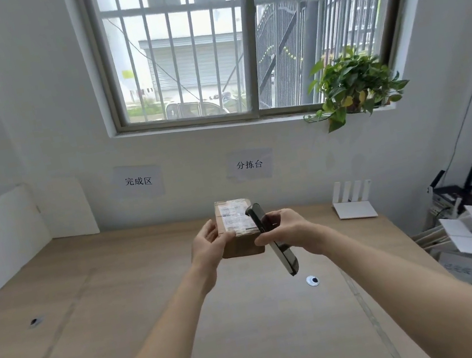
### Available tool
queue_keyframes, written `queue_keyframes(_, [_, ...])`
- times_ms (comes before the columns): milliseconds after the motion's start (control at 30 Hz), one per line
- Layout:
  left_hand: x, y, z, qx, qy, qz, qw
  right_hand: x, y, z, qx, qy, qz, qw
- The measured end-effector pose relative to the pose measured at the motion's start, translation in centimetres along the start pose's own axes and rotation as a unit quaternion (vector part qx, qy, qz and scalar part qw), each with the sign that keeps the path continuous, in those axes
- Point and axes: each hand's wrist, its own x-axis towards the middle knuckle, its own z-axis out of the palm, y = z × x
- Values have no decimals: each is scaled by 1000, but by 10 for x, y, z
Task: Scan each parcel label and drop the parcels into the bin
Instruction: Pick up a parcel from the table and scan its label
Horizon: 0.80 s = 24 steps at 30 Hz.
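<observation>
now scanning a parcel above the desk

left hand [208, 243] grips a small brown parcel [237, 232] from its left side, holding it up over the wooden desk [122, 293], white label [237, 218] facing up. right hand [287, 226] grips a dark handheld scanner [272, 238], tilted, its top end just over the label's right edge.

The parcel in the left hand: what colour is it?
Brown cardboard parcel with a white printed label on top, seen in the head view.
</observation>
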Motion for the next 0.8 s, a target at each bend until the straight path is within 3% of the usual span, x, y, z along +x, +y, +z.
queue_keyframes(200, [-31,16,-5,-9,-64,30,997,-23,-19,5,-4,20,-24,1000])
queue_keyframes(633, [-52,40,1,73,-6,36,997,-33,-35,-10,-98,19,-47,994])
queue_keyframes(800, [-54,38,-3,117,35,67,990,-35,-39,-13,-194,27,-33,980])
